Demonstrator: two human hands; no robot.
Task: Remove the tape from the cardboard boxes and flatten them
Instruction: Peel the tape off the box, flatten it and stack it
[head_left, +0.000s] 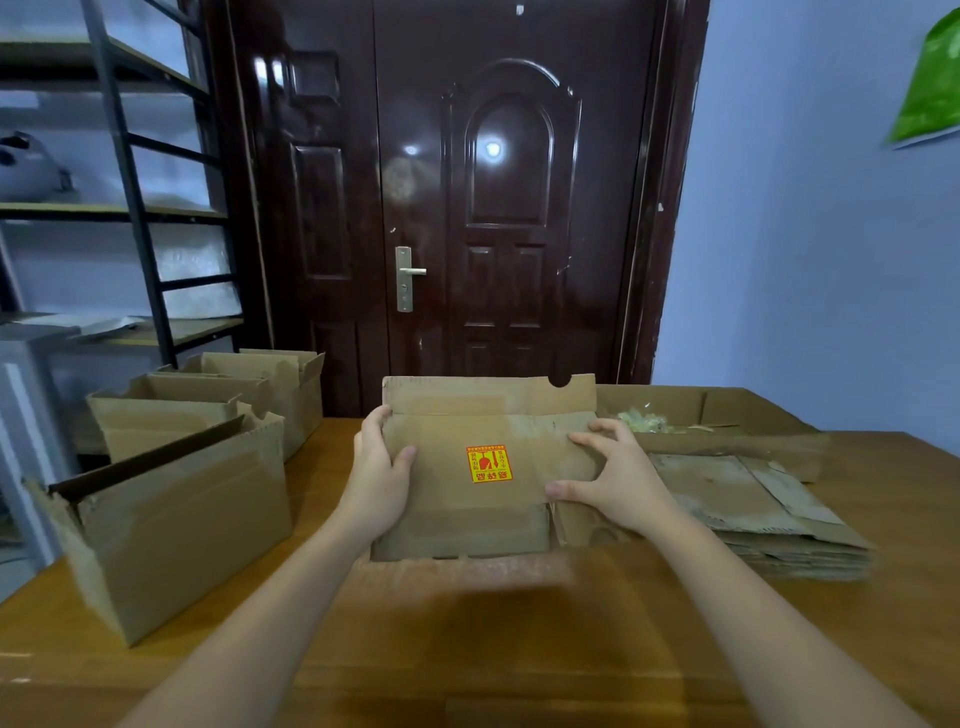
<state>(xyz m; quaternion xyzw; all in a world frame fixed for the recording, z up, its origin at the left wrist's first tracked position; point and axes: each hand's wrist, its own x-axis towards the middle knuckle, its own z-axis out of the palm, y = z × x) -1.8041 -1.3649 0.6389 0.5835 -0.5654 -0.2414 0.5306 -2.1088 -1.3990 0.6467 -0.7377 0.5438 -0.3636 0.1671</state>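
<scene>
A wooden bench (519, 649) fills the lower half of the view, with a dark door (467, 208) behind it and a metal shelf rack (130, 208) at far left. On the left part of the bench three standing boxes (176, 519) are seen, flaps open, not yet collapsed. On the right part a stack of flattened boxes (753, 509) lies, and behind it an open carton (727, 410) holding what appears to be crumpled tape; this cannot be confirmed. The box in hand (483, 499) is held at the centre, between the two groups, collapsed or nearly so, its broad face tilted toward the camera and its long axis running left to right; a red and yellow sticker (489, 463) sits near the middle of that face. Its near lower edge is blurred, so contact with the bench cannot be told. The left hand (379, 467) grips the left edge, thumb on the face and fingers curled behind. The right hand (618, 478) is laid on the right part of the face, fingers spread and bent at the tips, thumb pointing inward; a firm grip there cannot be confirmed. The stack lies just to the right of the right hand, well nearer than the standing boxes, so a transfer rightward, long axis kept parallel to the stack, is judged the likely next move.
</scene>
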